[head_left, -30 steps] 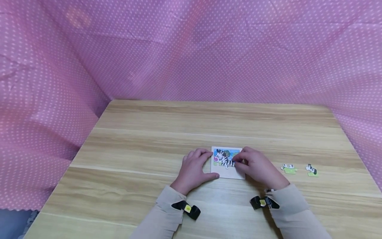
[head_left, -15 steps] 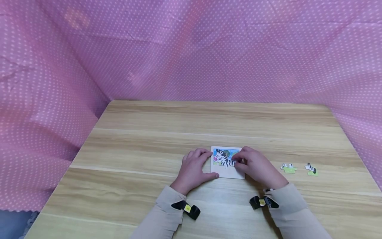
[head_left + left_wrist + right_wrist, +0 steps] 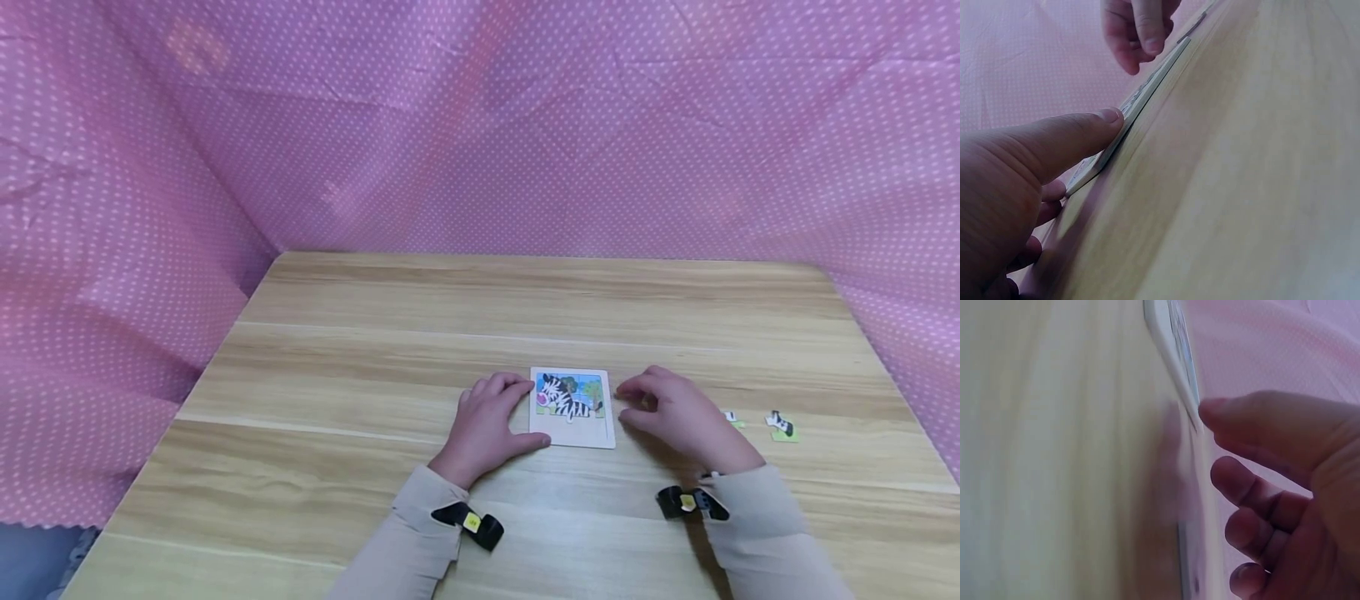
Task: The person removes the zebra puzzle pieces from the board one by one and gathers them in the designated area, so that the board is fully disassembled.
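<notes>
A flat square jigsaw puzzle board (image 3: 585,433) lies on the table, seen edge-on in both wrist views. Zebra, tree and sky pieces fill its upper part; its lower strip is bare. My left hand (image 3: 491,429) holds the board at its left side, thumb (image 3: 1094,128) at the near edge and index finger at the left edge. Just off the board's right side hovers my right hand (image 3: 678,417), fingers loosely bent, with nothing visible between thumb and fingers. One loose puzzle piece (image 3: 738,422) is partly hidden behind that hand. Another, a zebra-and-green piece (image 3: 783,426), lies further right.
The wooden table (image 3: 360,350) extends around the board on all sides. A pink dotted cloth (image 3: 480,125) hangs behind it and at both sides. Each wrist carries a black camera strap; the left wrist strap (image 3: 468,523) hangs near the tabletop.
My right hand has left the board and moved right, uncovering a piece at the picture's right side. It now partly covers one loose piece. The left hand stays in place.
</notes>
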### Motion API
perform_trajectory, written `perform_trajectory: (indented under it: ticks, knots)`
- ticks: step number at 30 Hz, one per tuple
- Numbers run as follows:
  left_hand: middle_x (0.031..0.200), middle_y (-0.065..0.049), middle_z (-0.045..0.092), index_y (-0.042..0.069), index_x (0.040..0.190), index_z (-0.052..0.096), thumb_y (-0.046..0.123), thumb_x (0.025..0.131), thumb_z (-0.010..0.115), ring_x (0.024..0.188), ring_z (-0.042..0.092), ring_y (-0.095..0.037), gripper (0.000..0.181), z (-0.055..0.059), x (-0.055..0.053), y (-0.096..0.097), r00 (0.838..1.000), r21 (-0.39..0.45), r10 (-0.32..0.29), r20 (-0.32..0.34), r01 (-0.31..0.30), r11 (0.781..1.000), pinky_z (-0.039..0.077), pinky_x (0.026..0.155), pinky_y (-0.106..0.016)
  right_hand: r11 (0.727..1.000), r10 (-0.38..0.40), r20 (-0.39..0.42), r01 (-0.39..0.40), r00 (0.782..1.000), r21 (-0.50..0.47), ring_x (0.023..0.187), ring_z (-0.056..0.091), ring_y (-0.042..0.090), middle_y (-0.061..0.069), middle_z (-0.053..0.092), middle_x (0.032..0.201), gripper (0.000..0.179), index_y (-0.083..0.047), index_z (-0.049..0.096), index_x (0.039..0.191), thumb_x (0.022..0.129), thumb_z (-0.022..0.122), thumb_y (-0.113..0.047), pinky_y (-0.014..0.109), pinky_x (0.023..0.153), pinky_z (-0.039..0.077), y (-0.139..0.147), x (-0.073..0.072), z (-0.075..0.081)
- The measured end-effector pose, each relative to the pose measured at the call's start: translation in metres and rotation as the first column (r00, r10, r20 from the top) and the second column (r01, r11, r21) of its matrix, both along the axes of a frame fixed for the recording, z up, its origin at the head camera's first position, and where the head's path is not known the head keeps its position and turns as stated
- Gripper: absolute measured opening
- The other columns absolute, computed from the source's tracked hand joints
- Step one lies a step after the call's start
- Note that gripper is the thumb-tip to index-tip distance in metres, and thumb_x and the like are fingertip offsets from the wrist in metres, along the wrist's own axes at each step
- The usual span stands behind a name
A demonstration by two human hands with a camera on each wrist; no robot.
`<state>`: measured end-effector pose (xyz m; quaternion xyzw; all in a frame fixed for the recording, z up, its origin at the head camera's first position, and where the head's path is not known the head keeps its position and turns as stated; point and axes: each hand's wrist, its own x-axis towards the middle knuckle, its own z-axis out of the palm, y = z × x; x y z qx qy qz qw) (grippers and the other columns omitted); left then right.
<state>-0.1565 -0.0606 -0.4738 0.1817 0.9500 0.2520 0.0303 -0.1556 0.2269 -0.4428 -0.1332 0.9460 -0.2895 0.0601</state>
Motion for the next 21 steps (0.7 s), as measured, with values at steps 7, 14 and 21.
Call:
perform_trajectory:
  ticks: [7,14,21]
  knots:
    - [0.141,0.001,0.052,0.020,0.144,0.056,0.061,0.076,0.079,0.128,0.044,-0.022,0.083,0.000,0.000,0.000,1.000,-0.003,-0.003,-0.002,0.003,1.000,0.033,0.100,-0.044,1.000,-0.001,0.055,0.001,0.998,0.005,0.092,0.058,0.019,0.000,0.065,0.103,0.031,-0.011,0.072,0.114,0.086,0.078,-0.023,0.042,0.081,0.050,0.021,0.001,0.004]
    - [0.140,0.002,0.052,0.020,0.143,0.057,0.061,0.076,0.079,0.128,0.044,-0.022,0.082,0.000,-0.001,0.001,1.000,-0.001,-0.008,-0.007,0.008,1.000,0.033,0.099,-0.043,1.000,-0.028,0.130,0.028,0.991,0.008,0.088,0.057,0.018,-0.001,0.064,0.095,0.035,-0.009,0.071,0.113,0.084,0.081,-0.026,0.039,0.078,0.048,0.046,0.004,0.009]
    - [0.141,0.002,0.052,0.020,0.144,0.056,0.061,0.076,0.079,0.128,0.044,-0.022,0.082,0.001,-0.001,0.000,1.000,-0.007,-0.005,0.000,0.005,1.000,0.033,0.099,-0.044,1.000,0.013,0.200,-0.010,0.980,-0.015,0.079,0.050,0.017,-0.001,0.056,0.084,0.040,-0.007,0.070,0.110,0.078,0.085,-0.026,0.030,0.069,0.042,0.057,0.006,0.009]
